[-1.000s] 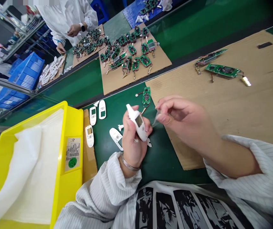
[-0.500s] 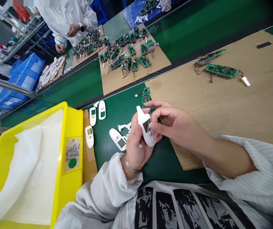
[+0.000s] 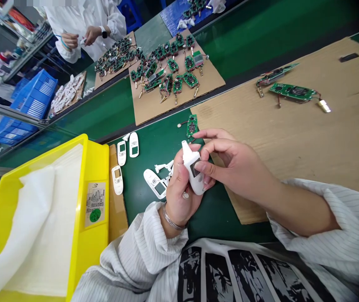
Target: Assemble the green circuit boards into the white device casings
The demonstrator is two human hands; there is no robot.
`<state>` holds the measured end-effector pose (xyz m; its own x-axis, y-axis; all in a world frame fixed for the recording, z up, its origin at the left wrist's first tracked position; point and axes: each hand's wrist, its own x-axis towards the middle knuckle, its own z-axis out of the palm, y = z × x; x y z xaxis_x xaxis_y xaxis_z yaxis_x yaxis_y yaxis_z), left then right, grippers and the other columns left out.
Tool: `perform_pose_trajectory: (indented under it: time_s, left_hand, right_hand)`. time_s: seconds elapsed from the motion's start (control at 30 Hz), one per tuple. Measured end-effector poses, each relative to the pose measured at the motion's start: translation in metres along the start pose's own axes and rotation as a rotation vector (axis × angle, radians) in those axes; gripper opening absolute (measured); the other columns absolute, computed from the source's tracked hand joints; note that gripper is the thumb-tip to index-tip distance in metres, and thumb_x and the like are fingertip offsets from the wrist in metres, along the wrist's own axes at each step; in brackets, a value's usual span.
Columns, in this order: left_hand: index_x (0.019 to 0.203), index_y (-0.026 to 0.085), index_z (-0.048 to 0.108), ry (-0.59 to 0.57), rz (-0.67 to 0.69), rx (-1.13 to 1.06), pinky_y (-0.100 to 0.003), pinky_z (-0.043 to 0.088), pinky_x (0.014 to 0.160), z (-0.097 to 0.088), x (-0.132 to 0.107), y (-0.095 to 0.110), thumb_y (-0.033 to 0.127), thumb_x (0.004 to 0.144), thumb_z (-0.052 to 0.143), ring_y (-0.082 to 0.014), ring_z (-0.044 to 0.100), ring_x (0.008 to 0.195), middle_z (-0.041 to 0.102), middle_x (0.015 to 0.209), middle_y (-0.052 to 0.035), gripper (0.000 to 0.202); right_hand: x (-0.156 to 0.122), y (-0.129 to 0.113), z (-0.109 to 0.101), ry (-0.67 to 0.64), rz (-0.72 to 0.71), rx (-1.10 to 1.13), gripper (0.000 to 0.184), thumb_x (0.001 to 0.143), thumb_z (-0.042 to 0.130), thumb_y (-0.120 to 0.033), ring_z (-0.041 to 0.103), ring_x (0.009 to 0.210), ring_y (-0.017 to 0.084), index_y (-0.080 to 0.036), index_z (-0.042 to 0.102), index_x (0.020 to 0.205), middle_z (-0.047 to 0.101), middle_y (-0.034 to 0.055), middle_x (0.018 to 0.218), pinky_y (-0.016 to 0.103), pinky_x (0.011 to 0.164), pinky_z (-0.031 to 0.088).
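My left hand [image 3: 179, 193], with a metal bracelet at the wrist, grips a white plastic handheld device [image 3: 192, 170] with a small dark display. My right hand [image 3: 232, 161] is on the same device, its thumb at the display and its fingers reaching around the upper end. A green circuit board [image 3: 192, 126] with a thin wire lies on the green mat just beyond my fingertips. Left of my left hand lie several white plastic casing halves [image 3: 122, 153] and a white casing [image 3: 154, 183], with a small white moulded piece [image 3: 163, 167] beside them.
A yellow bin [image 3: 96, 167] lined with white material stands at my left. A cardboard sheet [image 3: 292, 142] with circuit boards [image 3: 292, 92] lies at right. Beyond the belt, cardboard sheets [image 3: 173, 90] hold several boards, and a co-worker's hands [image 3: 81, 40] work at the far side.
My right hand has moved from a pinch beside the device, with a small clear item in it, onto the device. The device now stands more upright and further right.
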<state>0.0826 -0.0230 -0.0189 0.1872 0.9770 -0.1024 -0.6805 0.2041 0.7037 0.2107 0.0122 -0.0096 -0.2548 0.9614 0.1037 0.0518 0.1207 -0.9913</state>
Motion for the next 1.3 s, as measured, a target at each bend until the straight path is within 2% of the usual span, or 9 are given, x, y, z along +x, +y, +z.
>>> perform_pose_trajectory:
  time_s: [0.13, 0.23, 0.43, 0.53, 0.67, 0.83, 0.97, 1.1, 1.3]
  left_hand:
    - [0.111, 0.027, 0.059, 0.001, -0.032, -0.027, -0.022, 0.037, 0.053, 0.002, -0.001, 0.0, 0.052, 0.086, 0.057, -0.0092, 0.044, 0.06, 0.047, 0.084, -0.0007, 0.035]
    - [0.11, 0.027, 0.059, 0.007, -0.04, -0.051, -0.022, 0.036, 0.051, 0.003, -0.002, -0.002, 0.053, 0.086, 0.058, -0.0092, 0.044, 0.059, 0.048, 0.086, -0.0012, 0.036]
    - [0.11, 0.023, 0.057, 0.044, -0.047, -0.099, -0.023, 0.038, 0.052, 0.002, -0.002, -0.004, 0.049, 0.086, 0.059, -0.014, 0.05, 0.071, 0.053, 0.089, -0.0037, 0.036]
    - [0.11, 0.023, 0.054, 0.069, -0.119, -0.126, -0.023, 0.036, 0.052, 0.001, -0.001, -0.003, 0.05, 0.083, 0.06, -0.0115, 0.048, 0.064, 0.052, 0.088, -0.0026, 0.038]
    - [0.106, 0.024, 0.053, -0.017, -0.171, -0.132, -0.022, 0.03, 0.05, 0.0, -0.001, 0.0, 0.052, 0.085, 0.056, -0.0099, 0.041, 0.054, 0.045, 0.072, 0.0008, 0.035]
    - [0.101, 0.021, 0.056, 0.042, -0.216, -0.163, -0.022, 0.029, 0.05, 0.001, 0.0, 0.007, 0.05, 0.09, 0.048, -0.0072, 0.039, 0.054, 0.048, 0.084, -0.0014, 0.032]
    - [0.102, 0.021, 0.058, 0.069, -0.215, -0.145, -0.022, 0.029, 0.05, 0.001, 0.001, 0.009, 0.049, 0.092, 0.045, -0.007, 0.039, 0.054, 0.047, 0.087, -0.0026, 0.033]
    - [0.099, 0.02, 0.058, 0.085, -0.22, -0.121, -0.021, 0.03, 0.049, 0.001, 0.002, 0.007, 0.05, 0.09, 0.048, -0.008, 0.039, 0.057, 0.047, 0.086, -0.003, 0.033]
    - [0.098, 0.016, 0.059, 0.116, -0.216, -0.128, -0.021, 0.033, 0.048, 0.001, 0.002, 0.003, 0.045, 0.089, 0.048, -0.0105, 0.045, 0.062, 0.05, 0.087, -0.0048, 0.032]
  right_hand:
    - [-0.002, -0.001, 0.002, -0.036, 0.093, 0.158, 0.026, 0.076, 0.076, -0.036, 0.061, 0.104, 0.024, -0.02, 0.056, 0.082, 0.05, 0.0084, 0.13, 0.025, 0.052, 0.057]
    - [-0.004, 0.0, 0.005, -0.105, 0.165, 0.268, 0.04, 0.077, 0.076, -0.037, 0.063, 0.093, 0.021, -0.023, 0.052, 0.106, 0.054, 0.0085, 0.125, 0.021, 0.04, 0.052]
    - [-0.007, 0.003, 0.009, -0.09, 0.101, 0.095, 0.043, 0.075, 0.078, -0.034, 0.06, 0.07, 0.012, -0.022, 0.057, 0.11, 0.06, 0.0018, 0.094, 0.02, 0.05, 0.055]
    - [-0.005, 0.001, 0.007, -0.113, 0.23, 0.201, 0.047, 0.072, 0.08, -0.04, 0.058, 0.056, 0.011, -0.022, 0.057, 0.108, 0.058, -0.0011, 0.081, 0.022, 0.041, 0.053]
    - [0.0, -0.003, 0.001, -0.166, 0.343, 0.338, 0.04, 0.079, 0.072, -0.049, 0.056, 0.04, 0.011, -0.019, 0.059, 0.102, 0.058, -0.004, 0.064, 0.025, 0.039, 0.053]
    - [0.006, -0.001, -0.008, -0.211, 0.186, 0.15, 0.042, 0.079, 0.074, -0.042, 0.068, 0.072, 0.017, -0.017, 0.064, 0.111, 0.068, 0.004, 0.084, 0.03, 0.066, 0.06]
    - [0.008, 0.003, -0.009, -0.275, 0.123, 0.079, 0.046, 0.08, 0.072, -0.036, 0.066, 0.093, 0.02, -0.017, 0.063, 0.121, 0.068, 0.007, 0.099, 0.035, 0.083, 0.057]
    - [0.005, 0.005, -0.006, -0.255, 0.174, 0.107, 0.049, 0.076, 0.074, -0.032, 0.064, 0.088, 0.019, -0.017, 0.06, 0.12, 0.065, 0.0072, 0.101, 0.033, 0.075, 0.059]
    - [0.0, 0.003, 0.001, -0.234, 0.299, 0.224, 0.053, 0.068, 0.078, -0.025, 0.053, 0.065, 0.011, -0.02, 0.052, 0.114, 0.055, 0.0004, 0.088, 0.023, 0.045, 0.057]
